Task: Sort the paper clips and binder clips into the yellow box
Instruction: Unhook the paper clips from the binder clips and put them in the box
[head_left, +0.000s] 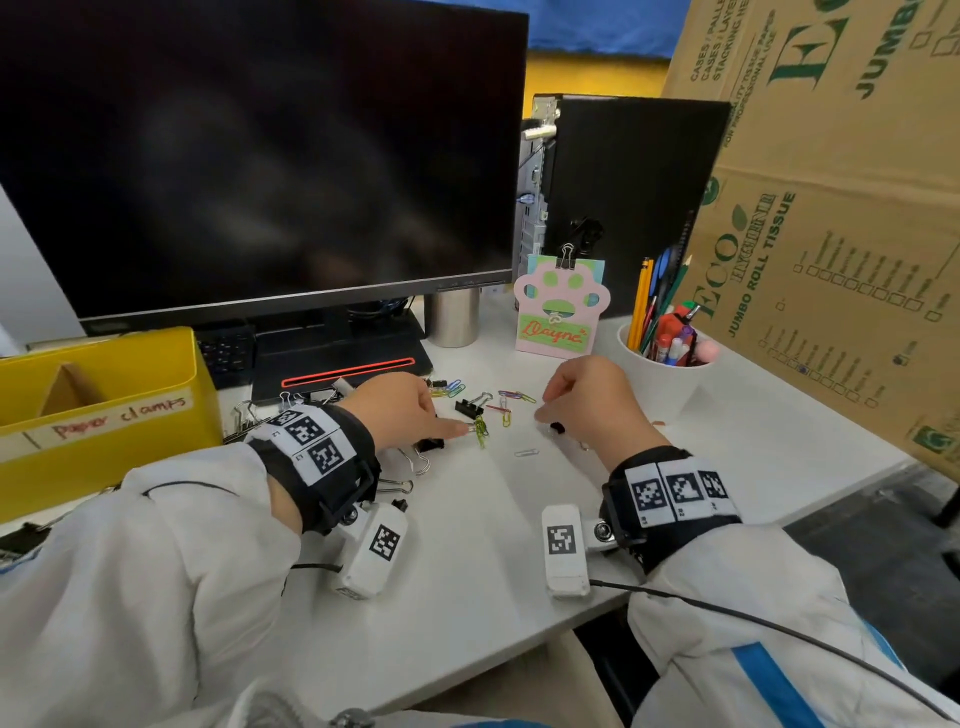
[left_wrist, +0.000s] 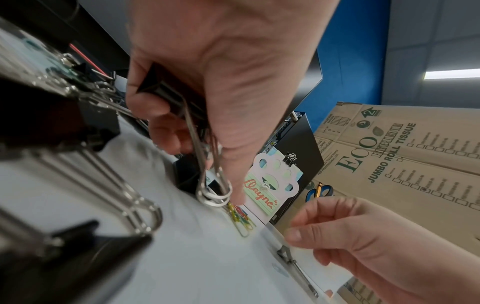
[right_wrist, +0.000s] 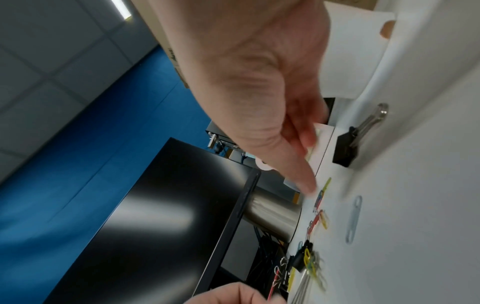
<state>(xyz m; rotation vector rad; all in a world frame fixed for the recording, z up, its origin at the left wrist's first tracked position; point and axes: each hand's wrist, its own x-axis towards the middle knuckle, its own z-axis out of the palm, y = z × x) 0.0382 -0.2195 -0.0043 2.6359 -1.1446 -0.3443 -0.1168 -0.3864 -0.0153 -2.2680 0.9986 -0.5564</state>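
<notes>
Two hands work the desk (head_left: 467, 545): my left hand (head_left: 400, 410) grips a binder clip (left_wrist: 166, 90) in curled fingers, forefinger out on green paper clips (head_left: 480, 430); my right hand (head_left: 587, 400) hovers, fingers loosely curled, empty as far as I can tell. Roughly ten paper clips and several binder clips lie loose, well apart from the yellow box (head_left: 98, 410) at far left. I should pin and pinch each thin clip before lifting.

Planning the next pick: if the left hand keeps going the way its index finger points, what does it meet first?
The left hand, already gripping a black binder clip, points at the green paper clips right at its fingertip. These come first; the colored paper clips lie just past them, though depth is hard to judge.
</notes>
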